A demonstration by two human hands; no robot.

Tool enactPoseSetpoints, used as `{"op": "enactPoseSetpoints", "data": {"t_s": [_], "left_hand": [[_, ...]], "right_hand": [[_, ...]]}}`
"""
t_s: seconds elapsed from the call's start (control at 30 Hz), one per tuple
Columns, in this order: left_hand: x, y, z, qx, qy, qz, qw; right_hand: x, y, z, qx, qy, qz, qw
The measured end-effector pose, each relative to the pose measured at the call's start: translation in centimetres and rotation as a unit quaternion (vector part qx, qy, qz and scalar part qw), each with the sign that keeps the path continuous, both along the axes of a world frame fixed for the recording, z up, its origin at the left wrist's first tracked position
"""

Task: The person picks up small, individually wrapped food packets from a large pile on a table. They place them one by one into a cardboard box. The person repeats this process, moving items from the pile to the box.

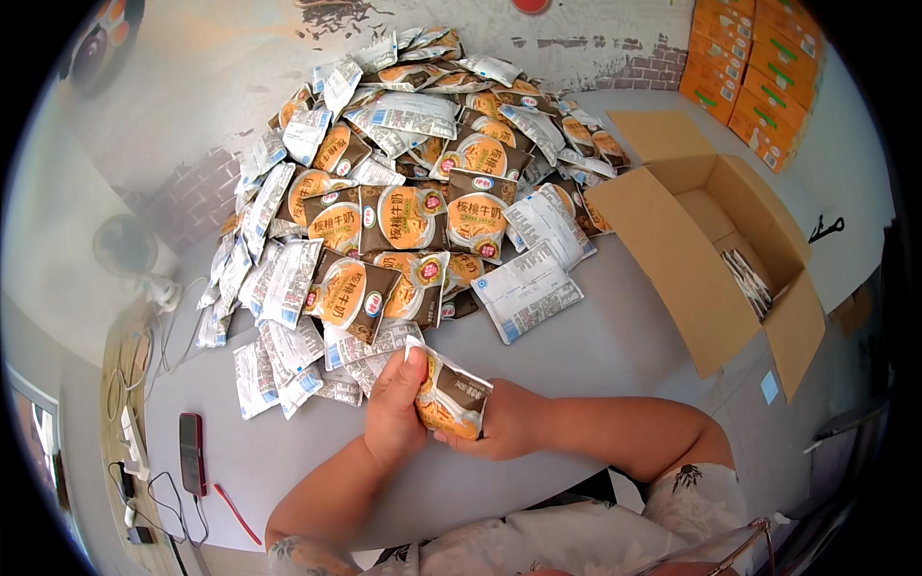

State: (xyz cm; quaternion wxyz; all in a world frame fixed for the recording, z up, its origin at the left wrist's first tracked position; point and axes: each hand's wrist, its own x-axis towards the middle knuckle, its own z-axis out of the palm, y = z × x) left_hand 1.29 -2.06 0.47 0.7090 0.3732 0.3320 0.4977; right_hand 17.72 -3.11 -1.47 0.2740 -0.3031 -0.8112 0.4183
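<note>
Between my two hands, above the near part of the grey table (538,370), I hold a brown and orange milk pouch (451,392). My left hand (394,398) grips its left edge, thumb on top at the upper corner. Around its right side my right hand (504,420) is closed, with most of those fingers hidden behind the pouch. Just beyond, a large heap of similar pouches (403,216) covers the table, some brown side up, others with the white printed back up. A white-backed pouch (526,291) lies at the heap's near right edge.
An open cardboard box (663,278) stands at the right, flaps spread, with several pouches (747,283) stacked inside. Orange cartons (759,77) are piled at the back right. At left lie a phone (192,454) with a cable, a red strip (237,514) and a power strip (133,442).
</note>
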Motion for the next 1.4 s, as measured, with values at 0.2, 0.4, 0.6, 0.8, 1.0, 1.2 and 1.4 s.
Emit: {"op": "enactPoseSetpoints", "data": {"t_s": [0.2, 0.4, 0.6, 0.8, 1.0, 1.2, 1.4], "left_hand": [[-0.8, 0.1, -0.4, -0.019, -0.011, -0.020, 1.000], [1.2, 0.2, 1.2, -0.057, -0.035, 0.048, 0.997], [-0.9, 0.6, -0.7, -0.004, -0.051, -0.050, 0.997], [-0.7, 1.0, -0.9, -0.058, -0.142, -0.054, 0.987], [-0.1, 0.3, -0.6, -0.038, -0.040, -0.016, 0.998], [-1.1, 0.8, -1.1, -0.087, -0.122, -0.076, 0.986], [0.5, 0.6, 0.9, -0.102, -0.111, -0.023, 0.988]], "right_hand": [[-0.2, 0.0, -0.4, 0.014, 0.031, 0.026, 0.999], [0.5, 0.8, -0.2, -0.187, 0.039, 0.032, 0.981], [0.1, 0.1, 0.1, -0.057, 0.059, 0.065, 0.994], [0.0, 0.3, -0.4, -0.164, 0.062, 0.072, 0.982], [0.5, 0.3, 0.1, -0.215, 0.038, 0.084, 0.972], [0.2, 0.0, 0.3, -0.084, 0.063, 0.088, 0.991], [0.9, 0.7, 0.6, -0.246, 0.082, 0.071, 0.963]]}}
